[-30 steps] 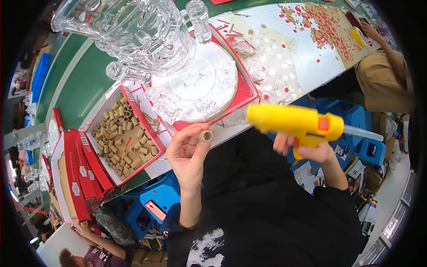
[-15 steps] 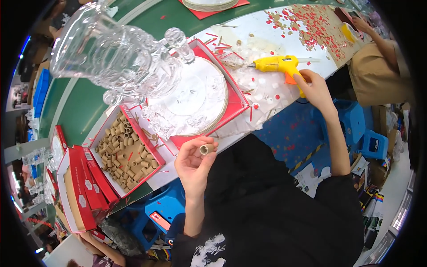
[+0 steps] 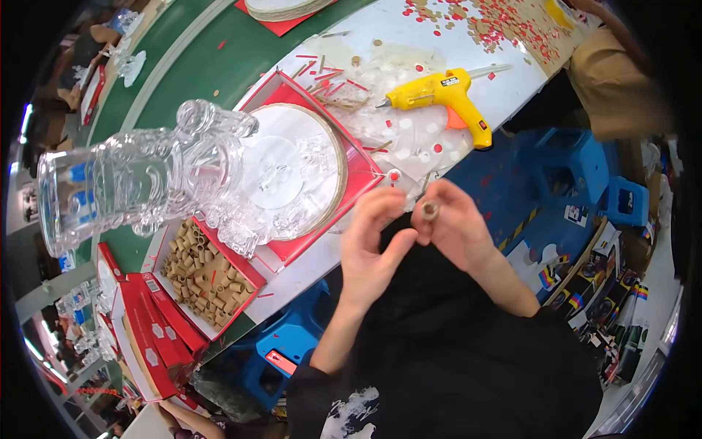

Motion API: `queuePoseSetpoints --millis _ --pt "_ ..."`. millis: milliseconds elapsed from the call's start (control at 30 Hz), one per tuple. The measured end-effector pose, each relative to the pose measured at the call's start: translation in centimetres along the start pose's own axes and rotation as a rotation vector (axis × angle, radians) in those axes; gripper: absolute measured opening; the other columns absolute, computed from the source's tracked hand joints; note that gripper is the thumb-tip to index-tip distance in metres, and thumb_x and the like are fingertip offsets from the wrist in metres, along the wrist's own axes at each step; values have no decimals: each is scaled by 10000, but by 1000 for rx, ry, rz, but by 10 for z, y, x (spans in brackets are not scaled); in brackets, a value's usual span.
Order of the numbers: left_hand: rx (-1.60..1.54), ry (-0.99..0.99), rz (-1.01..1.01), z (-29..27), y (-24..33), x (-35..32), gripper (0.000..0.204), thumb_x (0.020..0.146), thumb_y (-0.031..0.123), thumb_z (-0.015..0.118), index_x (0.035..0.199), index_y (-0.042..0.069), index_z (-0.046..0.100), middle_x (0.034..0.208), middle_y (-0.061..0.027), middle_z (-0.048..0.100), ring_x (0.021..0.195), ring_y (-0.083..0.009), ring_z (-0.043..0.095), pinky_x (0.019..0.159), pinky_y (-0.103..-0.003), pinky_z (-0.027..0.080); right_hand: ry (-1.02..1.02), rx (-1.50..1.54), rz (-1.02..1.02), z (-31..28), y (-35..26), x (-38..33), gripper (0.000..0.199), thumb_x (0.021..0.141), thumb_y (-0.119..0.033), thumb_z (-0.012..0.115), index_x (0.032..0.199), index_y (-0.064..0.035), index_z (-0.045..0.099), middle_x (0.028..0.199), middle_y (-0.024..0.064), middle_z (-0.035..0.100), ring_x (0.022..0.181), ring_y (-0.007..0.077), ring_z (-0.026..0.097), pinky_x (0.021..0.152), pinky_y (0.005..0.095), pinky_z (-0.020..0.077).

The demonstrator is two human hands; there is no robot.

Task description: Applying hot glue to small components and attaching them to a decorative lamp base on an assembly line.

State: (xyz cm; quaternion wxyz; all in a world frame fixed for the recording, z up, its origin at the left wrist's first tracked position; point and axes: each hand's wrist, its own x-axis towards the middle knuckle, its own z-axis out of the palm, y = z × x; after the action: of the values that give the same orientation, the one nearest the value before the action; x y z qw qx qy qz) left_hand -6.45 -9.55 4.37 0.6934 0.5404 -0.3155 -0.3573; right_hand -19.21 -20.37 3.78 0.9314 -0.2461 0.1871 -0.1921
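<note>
Glue gun (image 3: 444, 99) is now lying on the table's near edge, so the right hand (image 3: 452, 233) is free and pinches the small cardboard tube (image 3: 429, 211). Left hand (image 3: 373, 245) sits beside it, fingers loosely spread, holding nothing.

A craft assembly workshop, seen from above a long green-and-white table (image 3: 219, 66) shared by several workers. A yellow hot-glue gun (image 3: 442, 99) lies among dried glue blobs and scattered red and tan scraps (image 3: 497, 22). A red box (image 3: 208, 274) holds cardboard tubes beside a large clear plastic figure (image 3: 139, 186) lying over a round white base (image 3: 292, 172). Blue plastic stools (image 3: 578, 164) stand along the table, and more red boxes (image 3: 139, 329) are stacked at its end.
</note>
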Motion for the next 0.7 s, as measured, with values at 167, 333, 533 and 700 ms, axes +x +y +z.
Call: queuePoseSetpoints --millis 167,333,533,700 --pt "849 -132 195 -8 13 38 464 718 -55 710 1160 39 603 1133 -105 568 998 -227 569 824 -315 473 114 -58 -104 -19 -20 8 224 926 -244 511 1033 -48 526 871 60 553 776 130 504 666 289 421" --pt "843 -158 243 -13 -2 51 307 740 -47 702 1036 26 666 1017 -100 620 879 -234 616 761 -308 500 154 -163 -69 -26 -20 16 253 971 -261 456 978 -21 535 763 36 504 707 127 481 634 286 420" --pt "769 -1 263 -24 -8 38 280 729 -65 714 999 -5 667 965 -125 675 842 -214 662 737 -287 522 107 -509 -59 -22 -15 37 179 961 -148 514 1014 10 579 848 61 612 702 99 572 653 250 493" --pt "726 29 272 -23 -8 37 267 717 -63 729 970 -18 655 963 -159 676 872 -273 674 739 -321 538 90 -587 -124 -16 -14 49 144 949 -128 535 1000 -3 587 854 50 621 701 78 563 642 224 480"
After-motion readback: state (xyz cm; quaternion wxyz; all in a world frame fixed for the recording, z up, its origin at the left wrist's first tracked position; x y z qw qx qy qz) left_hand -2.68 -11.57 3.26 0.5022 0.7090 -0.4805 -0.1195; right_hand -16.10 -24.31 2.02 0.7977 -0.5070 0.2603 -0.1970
